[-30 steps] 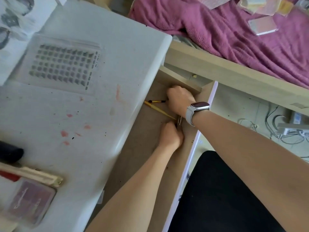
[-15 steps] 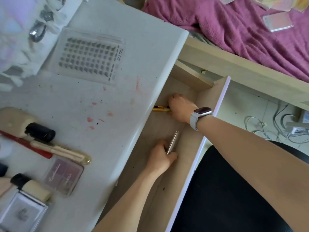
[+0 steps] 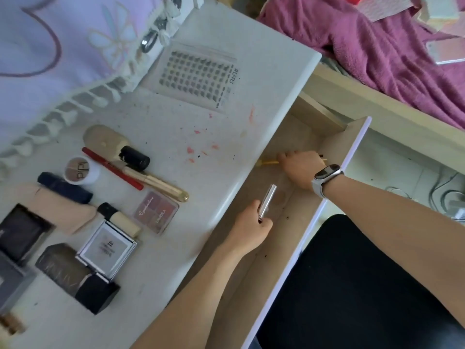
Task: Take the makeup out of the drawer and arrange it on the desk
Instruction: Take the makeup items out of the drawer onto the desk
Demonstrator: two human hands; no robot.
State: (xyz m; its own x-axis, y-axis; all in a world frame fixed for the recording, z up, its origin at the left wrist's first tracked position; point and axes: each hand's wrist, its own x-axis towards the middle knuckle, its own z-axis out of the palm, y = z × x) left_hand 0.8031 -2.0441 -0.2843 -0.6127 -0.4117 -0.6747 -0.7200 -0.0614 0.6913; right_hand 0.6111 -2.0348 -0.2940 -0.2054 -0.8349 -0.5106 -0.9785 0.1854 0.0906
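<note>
Forearms both reach down into the open drawer (image 3: 297, 248), a shallow box of pale raw board with a white front edge. I see my left hand (image 3: 250, 226) curled round the lower end of a slim silver tube (image 3: 267, 201); the tube is metallic and smooth, and it sticks up and away from the fist, tilted, over the drawer floor. My right hand (image 3: 299, 170), with a grey-strapped watch (image 3: 327, 178) on the wrist, lies knuckles up deeper in the drawer, its fingers closed over thin yellow pencils (image 3: 269, 162) — one yellow end pokes out toward the desk side, a dark tip shows on the far side of the hand.

On the white desk (image 3: 226, 71), which is smooth and flecked with reddish smears, the makeup lies in a loose group: a clear-lidded eyeshadow palette (image 3: 156, 212) in pink and brown squares, a glossy square compact (image 3: 107, 249), a red pencil (image 3: 112, 168), a gold tube (image 3: 157, 183), and a beige bottle with a black cap (image 3: 113, 146). Further back lies a flat lash tray (image 3: 193, 76) with rows of dark clusters. A plush magenta blanket (image 3: 372, 41) covers the bed beyond.
</note>
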